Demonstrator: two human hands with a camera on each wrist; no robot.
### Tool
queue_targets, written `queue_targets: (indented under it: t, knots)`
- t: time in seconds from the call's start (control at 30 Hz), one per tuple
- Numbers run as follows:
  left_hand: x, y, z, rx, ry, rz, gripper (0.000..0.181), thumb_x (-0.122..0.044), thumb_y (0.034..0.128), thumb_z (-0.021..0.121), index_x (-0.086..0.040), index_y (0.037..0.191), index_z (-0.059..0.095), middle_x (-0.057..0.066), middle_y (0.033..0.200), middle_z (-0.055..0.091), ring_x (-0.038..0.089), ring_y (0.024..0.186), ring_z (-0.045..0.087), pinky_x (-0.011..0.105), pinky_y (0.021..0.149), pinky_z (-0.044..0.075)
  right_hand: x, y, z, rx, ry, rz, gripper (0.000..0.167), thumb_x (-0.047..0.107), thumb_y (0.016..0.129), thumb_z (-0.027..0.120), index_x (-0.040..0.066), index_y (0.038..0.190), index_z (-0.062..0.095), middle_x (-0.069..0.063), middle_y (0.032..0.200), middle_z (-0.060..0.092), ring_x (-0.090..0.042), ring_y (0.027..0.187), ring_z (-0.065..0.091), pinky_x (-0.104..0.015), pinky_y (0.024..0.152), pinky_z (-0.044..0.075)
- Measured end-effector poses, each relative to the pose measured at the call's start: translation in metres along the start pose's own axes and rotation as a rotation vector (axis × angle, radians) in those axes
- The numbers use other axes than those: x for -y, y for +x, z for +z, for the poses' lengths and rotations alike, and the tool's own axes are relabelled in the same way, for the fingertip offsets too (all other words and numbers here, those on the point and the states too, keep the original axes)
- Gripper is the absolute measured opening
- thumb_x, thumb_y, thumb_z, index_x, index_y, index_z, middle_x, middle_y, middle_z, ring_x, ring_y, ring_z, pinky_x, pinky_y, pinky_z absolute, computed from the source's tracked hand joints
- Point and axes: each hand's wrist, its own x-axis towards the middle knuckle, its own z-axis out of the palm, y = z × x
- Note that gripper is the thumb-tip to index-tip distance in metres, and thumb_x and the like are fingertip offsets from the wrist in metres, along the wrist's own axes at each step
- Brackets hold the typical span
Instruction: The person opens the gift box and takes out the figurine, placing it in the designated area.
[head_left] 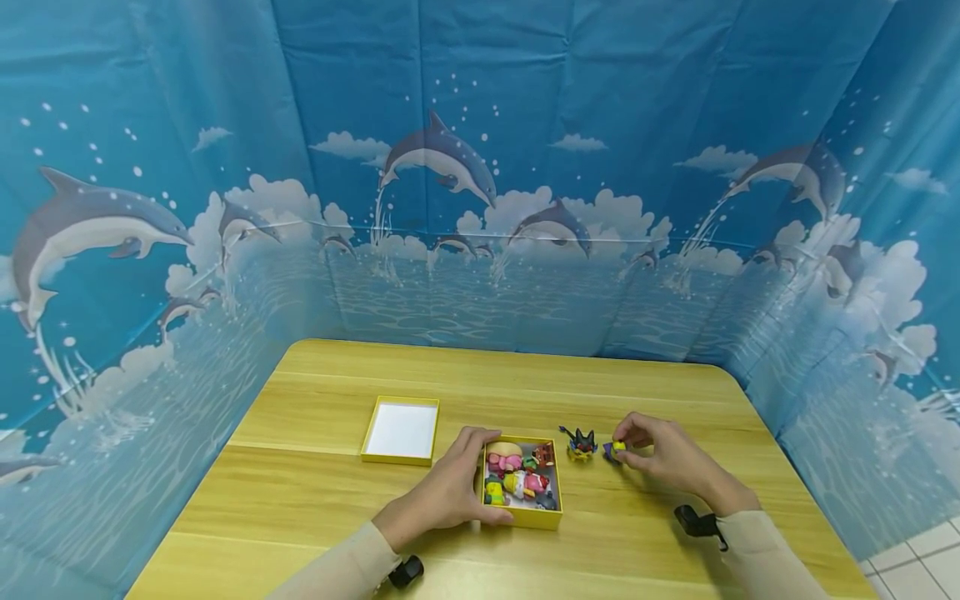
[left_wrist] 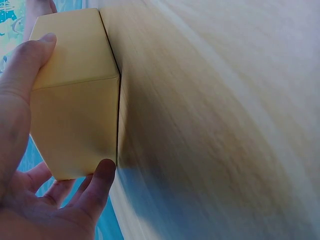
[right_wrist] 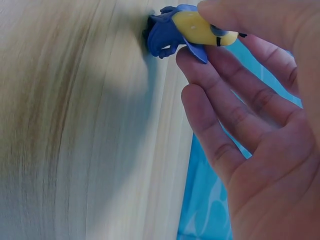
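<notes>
A yellow box (head_left: 540, 520) with several small figures inside sits before the person. The left hand (head_left: 442, 485) grips its left side, thumb at the near edge and fingers at the far corner; in the left wrist view that hand (left_wrist: 55, 200) spans the box (left_wrist: 75, 130). To the right, the right hand (head_left: 671, 454) pinches a purple and yellow figure (head_left: 618, 447) at the tabletop. In the right wrist view the thumb and fingers of this hand (right_wrist: 250, 105) hold the figure's yellow part (right_wrist: 192, 28), its purple part by the wood. A dark spiky figure (head_left: 581, 446) stands between box and right hand.
A shallow yellow lid with a white inside (head_left: 402, 429) lies left of the box. The wooden table (head_left: 300, 483) carries everything, and a blue dolphin curtain (head_left: 480, 292) surrounds its back and sides. Floor tiles (head_left: 918, 554) show at the lower right.
</notes>
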Motion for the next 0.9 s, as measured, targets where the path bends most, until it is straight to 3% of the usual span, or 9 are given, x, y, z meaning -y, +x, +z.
queue_targets:
  t: [0.37, 0.9]
  knots:
    - [0.0014, 0.0010, 0.0019, -0.006, 0.002, 0.004, 0.127, -0.063, 0.0814, 0.105, -0.018, 0.180, 0.037, 0.008, 0.174, 0.046, 0.031, 0.157, 0.058, 0.055, 0.131, 0.054, -0.0013, -0.0022, -0.0006, 0.009, 0.010, -0.008, 0.024, 0.014, 0.103, 0.091, 0.017, 0.120, 0.076, 0.005, 0.118, 0.082, -0.022, 0.110, 0.083, -0.035, 0.095, 0.069]
    - [0.0021, 0.0015, 0.0021, -0.005, 0.008, 0.011, 0.128, -0.064, 0.0815, 0.105, -0.017, 0.180, 0.037, 0.008, 0.174, 0.047, 0.031, 0.158, 0.057, 0.055, 0.132, 0.053, 0.0003, -0.0035, -0.0011, 0.012, 0.010, -0.001, 0.031, 0.017, 0.103, 0.092, 0.011, 0.131, 0.078, 0.001, 0.126, 0.083, -0.025, 0.113, 0.082, -0.047, 0.099, 0.070]
